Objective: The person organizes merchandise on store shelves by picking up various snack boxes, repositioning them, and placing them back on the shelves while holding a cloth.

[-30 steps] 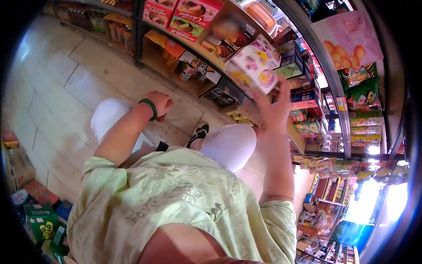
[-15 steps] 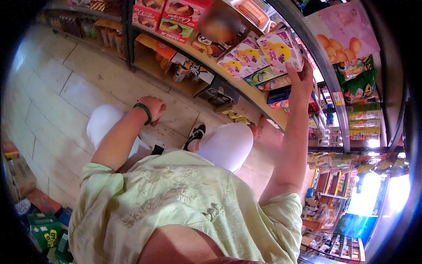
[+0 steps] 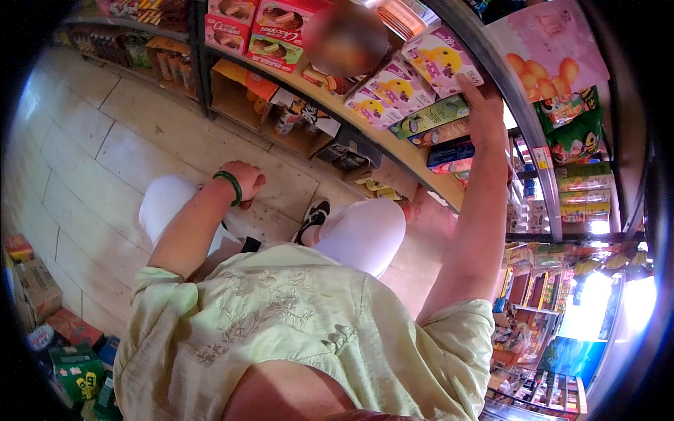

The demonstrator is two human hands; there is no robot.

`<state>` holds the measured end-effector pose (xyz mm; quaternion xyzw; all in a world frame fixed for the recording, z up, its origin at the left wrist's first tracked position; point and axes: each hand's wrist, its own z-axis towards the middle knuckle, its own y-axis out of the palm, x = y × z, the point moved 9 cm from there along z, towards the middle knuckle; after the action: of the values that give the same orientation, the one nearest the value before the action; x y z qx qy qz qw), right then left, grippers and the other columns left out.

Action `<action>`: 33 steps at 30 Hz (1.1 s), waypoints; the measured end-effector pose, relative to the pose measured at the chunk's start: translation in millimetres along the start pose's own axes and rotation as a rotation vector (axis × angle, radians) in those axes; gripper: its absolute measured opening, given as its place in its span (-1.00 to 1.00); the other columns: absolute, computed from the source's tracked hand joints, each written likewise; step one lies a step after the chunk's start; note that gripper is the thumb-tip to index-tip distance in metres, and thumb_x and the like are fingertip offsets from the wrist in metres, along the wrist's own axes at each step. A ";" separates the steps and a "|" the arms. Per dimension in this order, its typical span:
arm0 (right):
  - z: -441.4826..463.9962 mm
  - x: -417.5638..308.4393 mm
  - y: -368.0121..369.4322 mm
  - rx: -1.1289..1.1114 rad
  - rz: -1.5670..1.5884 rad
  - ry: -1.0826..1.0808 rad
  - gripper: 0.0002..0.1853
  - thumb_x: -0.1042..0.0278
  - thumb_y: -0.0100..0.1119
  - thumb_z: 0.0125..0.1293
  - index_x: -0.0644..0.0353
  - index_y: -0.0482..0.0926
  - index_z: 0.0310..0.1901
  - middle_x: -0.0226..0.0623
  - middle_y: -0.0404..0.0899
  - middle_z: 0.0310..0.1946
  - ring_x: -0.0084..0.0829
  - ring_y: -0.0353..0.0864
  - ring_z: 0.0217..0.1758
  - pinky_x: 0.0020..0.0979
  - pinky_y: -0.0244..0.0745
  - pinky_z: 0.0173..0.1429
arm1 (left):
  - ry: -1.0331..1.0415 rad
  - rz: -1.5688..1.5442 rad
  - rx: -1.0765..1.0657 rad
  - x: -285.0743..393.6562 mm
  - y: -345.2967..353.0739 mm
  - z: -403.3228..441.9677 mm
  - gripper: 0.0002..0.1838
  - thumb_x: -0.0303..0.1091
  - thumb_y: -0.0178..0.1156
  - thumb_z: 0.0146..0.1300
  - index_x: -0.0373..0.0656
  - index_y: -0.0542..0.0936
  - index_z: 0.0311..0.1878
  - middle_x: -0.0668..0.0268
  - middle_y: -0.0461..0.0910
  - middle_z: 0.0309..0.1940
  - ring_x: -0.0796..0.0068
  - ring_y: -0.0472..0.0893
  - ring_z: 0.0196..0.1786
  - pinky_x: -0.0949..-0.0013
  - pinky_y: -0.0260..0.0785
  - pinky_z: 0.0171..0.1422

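Observation:
My right hand (image 3: 481, 105) is at the upper shelf, its thumb on the front of a white and purple box (image 3: 441, 62) with a yellow figure; its other fingers are mostly hidden behind the box's end. This box rests upright against the row, beside similar purple boxes (image 3: 393, 91). Just below its lower edge are a green box (image 3: 432, 116) and a brown one (image 3: 449, 131). Over my knee, my left hand (image 3: 242, 182) hangs with its fingers curled into a loose fist, a green bracelet at the wrist.
Red Chocopai boxes (image 3: 277, 31) share the wooden shelf (image 3: 411, 156). Beneath it, a lower shelf holds open cartons (image 3: 239, 95). A pink sheet (image 3: 554, 52) hangs at upper right beside a metal shelf edge. Green boxes (image 3: 77, 372) stand on the floor at lower left.
My right hand has carried the white and purple box up and away from me, from low and tilted to its place beside the similar boxes. My left hand has barely moved.

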<state>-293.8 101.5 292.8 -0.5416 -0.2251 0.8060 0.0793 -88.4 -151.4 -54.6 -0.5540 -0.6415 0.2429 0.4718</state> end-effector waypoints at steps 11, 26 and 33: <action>-5.1 -15.7 23.4 -0.072 -0.167 -0.120 -0.39 0.42 0.26 0.13 0.32 0.27 0.21 -0.15 0.36 0.16 -0.37 0.35 0.20 -0.42 0.16 0.30 | 0.016 -0.020 -0.035 1.0 3.9 6.6 -0.62 -0.10 0.04 0.09 -0.16 0.54 -0.12 0.08 0.60 -0.21 0.05 0.55 -0.10 0.08 0.37 0.04; -0.5 1.6 6.7 -0.069 -0.184 -0.114 -0.41 0.34 0.29 0.12 0.26 0.34 0.19 -0.17 0.43 0.12 -0.36 0.40 0.16 -0.40 0.21 0.27 | 0.051 -0.024 -0.096 3.0 9.8 9.5 -0.65 -0.08 0.04 0.07 -0.11 0.56 -0.19 0.08 0.60 -0.22 0.05 0.56 -0.12 0.07 0.38 0.00; -3.9 -0.2 3.6 -0.023 -0.188 -0.123 -0.34 0.25 0.28 0.10 0.17 0.30 0.25 -0.17 0.38 0.18 -0.34 0.32 0.24 -0.39 0.14 0.31 | 0.072 0.003 -0.111 5.7 8.0 5.8 -0.67 -0.12 -0.04 0.11 -0.13 0.56 -0.22 0.07 0.60 -0.24 0.05 0.56 -0.12 0.06 0.37 0.01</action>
<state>-289.8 99.3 290.2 -0.4683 -0.2888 0.8241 0.1343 -89.3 -142.7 -61.9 -0.5886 -0.6359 0.1874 0.4626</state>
